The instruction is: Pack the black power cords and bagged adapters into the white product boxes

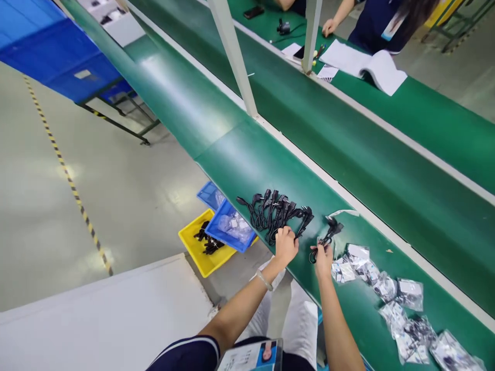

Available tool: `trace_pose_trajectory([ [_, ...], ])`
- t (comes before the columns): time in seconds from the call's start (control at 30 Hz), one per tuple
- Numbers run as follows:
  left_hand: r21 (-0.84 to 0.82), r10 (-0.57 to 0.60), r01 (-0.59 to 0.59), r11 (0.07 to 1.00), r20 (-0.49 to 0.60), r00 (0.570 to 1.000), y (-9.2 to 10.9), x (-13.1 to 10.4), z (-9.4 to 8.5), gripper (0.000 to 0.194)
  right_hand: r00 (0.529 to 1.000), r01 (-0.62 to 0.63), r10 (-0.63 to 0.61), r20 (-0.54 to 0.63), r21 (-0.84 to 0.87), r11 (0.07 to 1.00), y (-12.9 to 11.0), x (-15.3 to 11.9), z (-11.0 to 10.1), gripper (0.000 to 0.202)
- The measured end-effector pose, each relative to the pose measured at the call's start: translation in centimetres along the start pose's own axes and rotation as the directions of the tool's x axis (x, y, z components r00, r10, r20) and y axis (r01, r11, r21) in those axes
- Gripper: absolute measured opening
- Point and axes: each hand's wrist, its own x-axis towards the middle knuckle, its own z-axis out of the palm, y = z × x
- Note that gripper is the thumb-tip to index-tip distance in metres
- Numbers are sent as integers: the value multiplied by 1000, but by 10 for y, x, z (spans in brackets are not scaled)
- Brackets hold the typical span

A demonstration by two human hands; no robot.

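Several black power cords (268, 208), each bundled with a plug, lie in a pile on the green bench top. At the near right side of this pile, my left hand (286, 245) has its fingers curled on one of the cords; the fingertips are partly hidden. Just to the right, my right hand (324, 257) is closed around another bundled power cord (331, 230), whose plug end points away from me. Clear plastic bags with small parts (384, 286) are spread on the bench beyond my right hand.
Below the bench edge stand a yellow bin (207, 263) with black items and a blue bin (228, 226) with plastic bags. A white post (235, 62) rises from the bench's rail. Across the belt, a person's hand (329, 27) rests near open papers (348, 59). Blue crates (73, 56) stand left.
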Motion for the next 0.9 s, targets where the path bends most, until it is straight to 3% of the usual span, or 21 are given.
trace_pose_trajectory([
  [0.1, -53, -21, 22, 998, 9, 1000, 5, -9, -2, 4, 989, -97, 85, 120, 98, 990, -7, -2, 13, 43],
  [0.23, -178, 10, -14, 984, -19, 1000, 11, -22, -13, 12, 932, -287, 240, 272, 149, 946, -17, 2, 30, 45],
  [0.37, -182, -150, 104, 978, -262, 953, -4, -14, -23, 39, 884, -395, 317, 344, 187, 899, -33, 7, 14, 46],
  [0.5, -211, -265, 218, 953, -229, 937, -19, 9, -21, 18, 853, -447, 319, 414, 263, 855, -46, -1, -5, 43],
  [0.6, -283, -281, 209, 936, -243, 928, -9, 11, -18, 11, 848, -431, 276, 452, 286, 856, -51, -12, -8, 35],
  [0.67, -324, -262, 168, 931, -274, 925, 7, 1, -18, 12, 823, -434, 250, 510, 280, 857, -53, -19, -6, 32],
  [0.77, -419, -164, 18, 908, -315, 935, 33, -21, -19, 14, 797, -467, 257, 547, 287, 836, -54, -28, -7, 39],
  [0.9, -490, 36, -129, 862, -194, 980, 51, -43, -24, 17, 865, -435, 298, 405, 308, 846, -56, -31, -20, 50],
])
